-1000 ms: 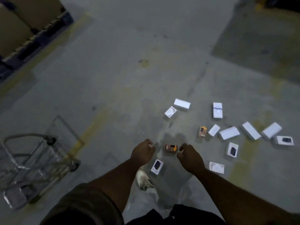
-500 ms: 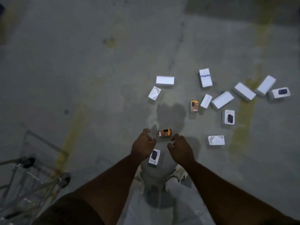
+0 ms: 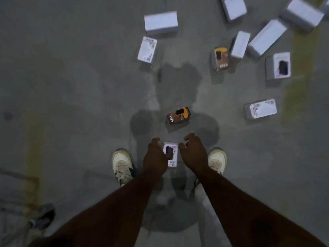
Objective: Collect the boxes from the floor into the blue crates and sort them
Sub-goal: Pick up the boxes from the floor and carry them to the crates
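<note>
Small white box [image 3: 171, 154], lower centre, between shoes. Left hand [image 3: 155, 158] overlapping its edge, grip unclear; right hand [image 3: 193, 154] loosely curled, empty, beside. Risk: fumbled pickup in dim light.

Left hand [image 3: 155, 158] overlapping the left edge of the white box [image 3: 171, 154]; contact not discernible. Lettered box [image 3: 233, 7] cropped by the top edge, print unreadable. Far-right box [image 3: 302, 12] blurred, with another cut off at the corner. Cart wheel [image 3: 42, 217] smeared by motion, frame cropped at bottom left.
</note>
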The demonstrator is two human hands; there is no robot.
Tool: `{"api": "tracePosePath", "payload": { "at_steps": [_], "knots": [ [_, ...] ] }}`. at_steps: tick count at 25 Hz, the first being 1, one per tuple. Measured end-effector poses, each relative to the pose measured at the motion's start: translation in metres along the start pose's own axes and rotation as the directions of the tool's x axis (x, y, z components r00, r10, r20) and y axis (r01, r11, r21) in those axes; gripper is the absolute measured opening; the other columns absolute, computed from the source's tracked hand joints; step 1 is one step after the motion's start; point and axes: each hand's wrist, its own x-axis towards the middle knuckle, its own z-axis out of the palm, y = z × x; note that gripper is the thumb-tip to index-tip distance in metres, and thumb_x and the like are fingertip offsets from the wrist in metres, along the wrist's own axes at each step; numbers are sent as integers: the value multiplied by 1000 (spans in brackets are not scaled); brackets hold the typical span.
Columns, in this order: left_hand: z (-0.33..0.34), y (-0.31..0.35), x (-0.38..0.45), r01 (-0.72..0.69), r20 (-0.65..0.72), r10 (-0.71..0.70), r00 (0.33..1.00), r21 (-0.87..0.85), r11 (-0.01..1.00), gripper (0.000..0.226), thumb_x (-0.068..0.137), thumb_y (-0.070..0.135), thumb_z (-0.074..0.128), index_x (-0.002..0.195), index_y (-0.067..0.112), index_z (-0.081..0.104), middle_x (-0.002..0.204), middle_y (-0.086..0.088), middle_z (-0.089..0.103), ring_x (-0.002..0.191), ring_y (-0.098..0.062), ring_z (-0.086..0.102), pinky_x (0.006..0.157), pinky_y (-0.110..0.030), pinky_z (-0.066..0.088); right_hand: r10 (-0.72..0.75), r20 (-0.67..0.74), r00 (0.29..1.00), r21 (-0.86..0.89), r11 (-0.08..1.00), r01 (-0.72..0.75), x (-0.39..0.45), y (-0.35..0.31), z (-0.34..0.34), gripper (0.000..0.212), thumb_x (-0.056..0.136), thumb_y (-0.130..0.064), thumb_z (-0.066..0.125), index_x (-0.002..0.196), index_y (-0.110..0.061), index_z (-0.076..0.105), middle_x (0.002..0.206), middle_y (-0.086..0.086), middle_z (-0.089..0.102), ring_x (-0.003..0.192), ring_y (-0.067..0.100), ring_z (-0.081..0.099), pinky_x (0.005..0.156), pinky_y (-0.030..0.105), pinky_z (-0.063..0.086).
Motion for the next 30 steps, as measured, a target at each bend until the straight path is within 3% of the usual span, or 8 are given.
{"api": "tracePosePath", "payload": {
  "at_steps": [2, 8, 14, 19, 22, 24, 27, 30],
  "knots": [
    [21, -33, 35, 23, 28, -23, 999, -6, 1000, 64, 84, 1, 59, 144, 5, 38, 128, -20, 55, 111, -35, 60, 94, -41, 48, 35, 16, 999, 4, 999, -35, 29, 19, 43, 31, 93, -27, 59, 119, -12, 53, 117, 11, 55, 104, 30, 60, 87, 33, 44],
    [68, -86, 95, 171, 60, -164, 985, -138, 976, 59, 91, -6, 53, 147, 6, 36, 126, -18, 62, 111, -35, 63, 100, -51, 50, 135, 10, 991, -62, 989, -135, 74, 54, 130, 70, 79, -49, 72, 130, -9, 44, 125, 13, 51, 118, 32, 51, 89, 40, 47],
    [92, -99, 120, 371, 41, -385, 922, -378, 848, 49, 103, 5, 44, 151, 12, 35, 137, -11, 59, 124, -26, 57, 110, -35, 42, 226, 2, 974, -105, 969, -224, 102, 59, 185, 100, 70, -64, 75, 142, -10, 30, 134, 14, 45, 119, 34, 52, 86, 43, 51],
    [89, -110, 119, 349, 132, -324, 937, -405, 845, 58, 99, -1, 50, 152, 12, 30, 154, -14, 41, 140, -29, 43, 118, -43, 34, 263, 51, 963, -54, 964, -261, 109, 62, 181, 86, 73, -49, 78, 135, -11, 33, 132, 14, 46, 116, 35, 55, 88, 40, 49],
    [75, -98, 111, 286, 254, -220, 942, -263, 921, 98, 83, 9, 78, 158, 18, 16, 163, -4, 24, 149, -24, 27, 120, -47, 32, 257, 81, 963, 74, 962, -263, 105, 56, 151, 81, 75, -51, 74, 136, -12, 37, 129, 12, 47, 112, 31, 57, 89, 39, 48],
    [65, -89, 113, 264, 352, -167, 921, -250, 931, 108, 73, 18, 88, 157, 19, 20, 156, -3, 36, 142, -23, 40, 113, -49, 41, 199, 136, 970, 217, 950, -226, 105, 51, 135, 74, 71, -57, 70, 128, -17, 44, 122, 7, 53, 103, 25, 61, 88, 41, 54],
    [52, -60, 117, 198, 300, -93, 950, -343, 918, 67, 72, 30, 88, 128, 15, 57, 125, -6, 69, 101, -14, 71, 81, -32, 60, 29, 195, 980, 414, 904, -109, 103, 38, 89, 36, 88, -52, 62, 106, -22, 55, 102, -1, 62, 87, 11, 64, 80, 34, 57],
    [47, -42, 126, 239, 120, -207, 971, -505, 829, 35, 79, 17, 83, 103, 11, 59, 102, -9, 70, 79, -15, 71, 60, -27, 59, -144, -140, 980, 255, 951, 176, 125, 27, 60, 24, 104, -33, 41, 105, -17, 59, 104, 5, 64, 94, 21, 62, 83, 43, 54]
  ]
}}
